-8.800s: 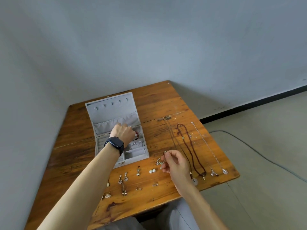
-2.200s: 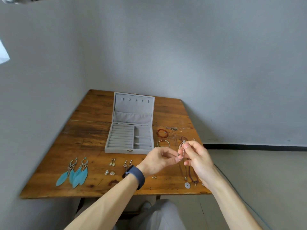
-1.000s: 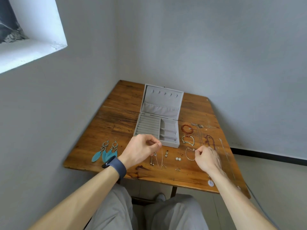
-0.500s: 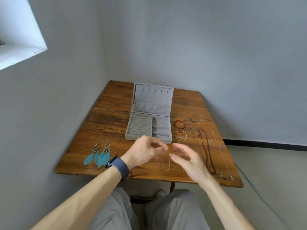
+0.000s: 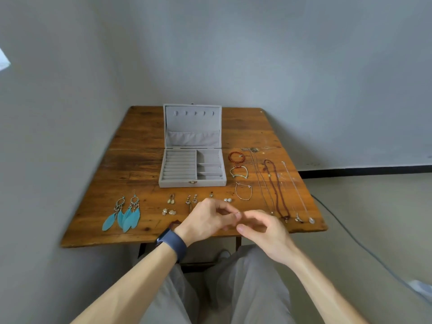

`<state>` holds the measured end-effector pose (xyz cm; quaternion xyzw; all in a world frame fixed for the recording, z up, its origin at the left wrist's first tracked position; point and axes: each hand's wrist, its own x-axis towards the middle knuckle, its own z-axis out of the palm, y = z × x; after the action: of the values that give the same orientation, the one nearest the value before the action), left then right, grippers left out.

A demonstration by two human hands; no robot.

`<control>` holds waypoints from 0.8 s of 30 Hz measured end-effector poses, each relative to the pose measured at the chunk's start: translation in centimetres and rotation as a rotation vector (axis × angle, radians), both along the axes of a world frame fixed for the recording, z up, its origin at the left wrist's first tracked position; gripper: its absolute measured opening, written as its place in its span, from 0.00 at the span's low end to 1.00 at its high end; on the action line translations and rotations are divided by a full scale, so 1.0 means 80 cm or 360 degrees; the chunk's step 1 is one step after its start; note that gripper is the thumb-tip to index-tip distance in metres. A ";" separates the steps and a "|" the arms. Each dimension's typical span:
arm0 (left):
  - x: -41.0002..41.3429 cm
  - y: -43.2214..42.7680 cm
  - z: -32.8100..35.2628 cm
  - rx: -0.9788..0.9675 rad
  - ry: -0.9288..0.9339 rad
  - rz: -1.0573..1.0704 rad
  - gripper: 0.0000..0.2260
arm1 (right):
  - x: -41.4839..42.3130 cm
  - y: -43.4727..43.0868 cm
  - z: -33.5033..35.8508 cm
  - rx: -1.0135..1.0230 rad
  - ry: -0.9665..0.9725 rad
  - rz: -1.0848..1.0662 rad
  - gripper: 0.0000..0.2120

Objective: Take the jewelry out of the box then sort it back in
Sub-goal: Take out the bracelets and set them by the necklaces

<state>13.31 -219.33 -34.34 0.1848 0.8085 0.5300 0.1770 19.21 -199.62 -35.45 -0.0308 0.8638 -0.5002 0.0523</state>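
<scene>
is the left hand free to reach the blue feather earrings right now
Probably: the blue feather earrings lie uncovered left of the left hand, nothing between them, though it seems to pinch something tiny.

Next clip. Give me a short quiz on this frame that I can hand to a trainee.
1. True or false: the lid of the jewelry box is shut.
2. Which jewelry lies nearest the left edge of the table? A) blue feather earrings B) necklaces C) pearl studs
3. Fill in: the red bracelet lies on the table to the ___ of the box.

Key: 1 false; 2 A; 3 right.
</scene>
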 end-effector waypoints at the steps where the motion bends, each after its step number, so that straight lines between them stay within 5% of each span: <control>1: 0.002 0.006 -0.001 0.0004 -0.0005 -0.0016 0.06 | 0.002 0.004 -0.002 0.0007 0.0030 -0.0018 0.10; 6: 0.012 0.024 -0.013 -0.0073 0.0147 0.0076 0.04 | 0.006 0.030 -0.005 0.0018 0.0099 -0.0181 0.03; 24: -0.037 0.072 -0.030 -0.1267 0.0871 0.0205 0.09 | -0.055 0.043 -0.030 0.0946 0.0446 -0.0259 0.05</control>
<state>10.37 -213.55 -36.70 0.1850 0.9750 0.1215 -0.0181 14.81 -196.22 -37.87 -0.0138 0.9703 -0.2198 -0.1003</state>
